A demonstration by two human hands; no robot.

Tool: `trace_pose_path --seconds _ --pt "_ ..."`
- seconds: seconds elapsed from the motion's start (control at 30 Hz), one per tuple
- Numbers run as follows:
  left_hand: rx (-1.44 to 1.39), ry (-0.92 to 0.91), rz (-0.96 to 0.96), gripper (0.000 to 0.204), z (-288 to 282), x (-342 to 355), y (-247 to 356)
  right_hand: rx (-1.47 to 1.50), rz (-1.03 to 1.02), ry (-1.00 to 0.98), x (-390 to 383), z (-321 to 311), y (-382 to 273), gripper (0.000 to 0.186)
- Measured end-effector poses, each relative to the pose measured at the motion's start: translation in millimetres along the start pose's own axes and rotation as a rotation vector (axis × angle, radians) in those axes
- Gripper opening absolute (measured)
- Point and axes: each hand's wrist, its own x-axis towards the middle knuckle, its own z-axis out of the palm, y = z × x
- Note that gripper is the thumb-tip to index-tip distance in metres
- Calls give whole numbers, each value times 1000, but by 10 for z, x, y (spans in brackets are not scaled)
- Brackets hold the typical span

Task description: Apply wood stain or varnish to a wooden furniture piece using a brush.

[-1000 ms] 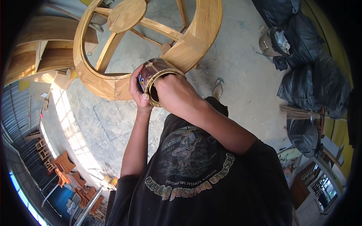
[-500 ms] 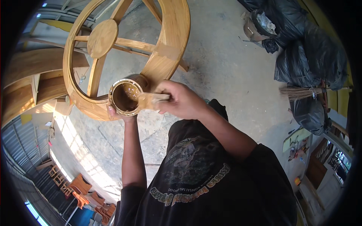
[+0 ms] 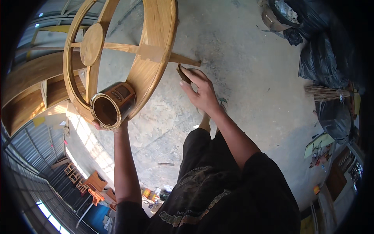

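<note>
The brush point(image 3: 183, 75) had moved off the can point(image 3: 125, 98), clearing its mouth — now right of the round wooden frame point(image 3: 150, 77). Right hand point(image 3: 203, 93): partly curled, pinching the brush. Left hand point(image 3: 101, 126): wrapped beneath the can, near side, mostly hidden.

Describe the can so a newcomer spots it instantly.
Start at the big round wooden frame at upper left. In front of its lower end, the left hand holds the can, its open mouth toward the camera. Its smeared rim and dark brown side set it apart from the paler frame.
</note>
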Motion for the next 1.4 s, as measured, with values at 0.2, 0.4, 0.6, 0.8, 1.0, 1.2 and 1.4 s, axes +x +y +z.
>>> trace_pose_path --seconds 0.2,0.4,0.6,0.8,1.0,1.2,1.4 --pt "2 -104 10 101 -98 54 -24 -344 -463 282 243 317 375 45" --pt "-387 -533 -91 102 -167 74 -49 -242 -465 344 463 424 419 44" --pt "60 -16 80 113 -140 95 -77 -425 -421 213 319 285 530 39" --pt "-17 -40 -37 107 -395 160 -154 29 -89 227 470 114 139 38" --pt "-62 -30 -182 93 -674 309 -219 -187 -258 136 189 210 100 35" --pt "-97 -23 -323 82 -867 435 -354 -304 -376 364 349 169 143 36" --pt "-133 -7 -439 75 -1184 550 -418 -312 -485 274 473 267 286 35"
